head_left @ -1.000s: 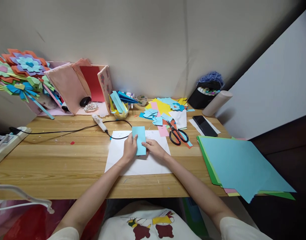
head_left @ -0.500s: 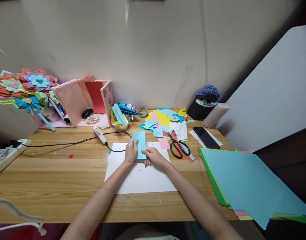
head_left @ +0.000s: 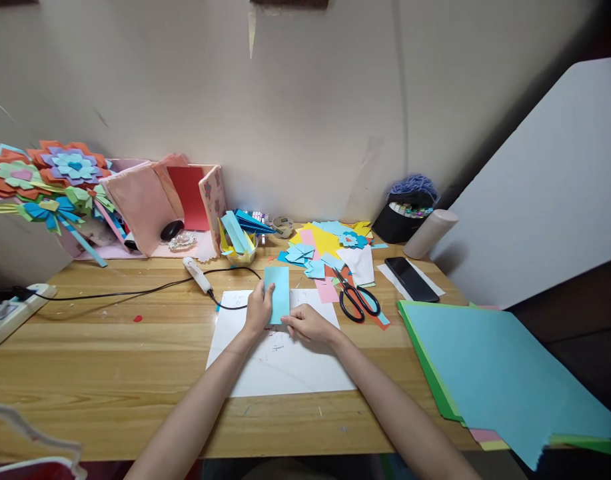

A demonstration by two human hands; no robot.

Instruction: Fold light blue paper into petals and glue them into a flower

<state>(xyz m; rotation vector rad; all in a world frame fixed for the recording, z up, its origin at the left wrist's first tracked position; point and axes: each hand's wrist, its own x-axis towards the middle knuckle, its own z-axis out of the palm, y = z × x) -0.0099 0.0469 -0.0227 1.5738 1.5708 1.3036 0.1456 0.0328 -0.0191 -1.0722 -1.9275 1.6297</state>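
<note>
A light blue paper rectangle (head_left: 278, 293) is held upright over a white sheet (head_left: 290, 373) that carries small dark marks. My left hand (head_left: 258, 308) grips its left edge, thumb across the front. At the lower right corner, my right hand (head_left: 305, 323) pinches the paper between thumb and curled fingers. Black-handled scissors (head_left: 354, 293) lie partly spread to the right of my hands. Behind them are cut and folded paper pieces (head_left: 315, 250) in blue, yellow and pink.
A white glue gun (head_left: 197, 275) with a black cord lies left of the sheet. At right are a phone (head_left: 411, 279) and stacked coloured paper (head_left: 490, 367). Paper flowers (head_left: 72, 163), a pink box (head_left: 140, 207) and a black pen holder (head_left: 395, 223) stand along the wall.
My right hand's fingers have curled in closer at the paper's lower corner. The whole view has shifted slightly; the left hand keeps its grip.
</note>
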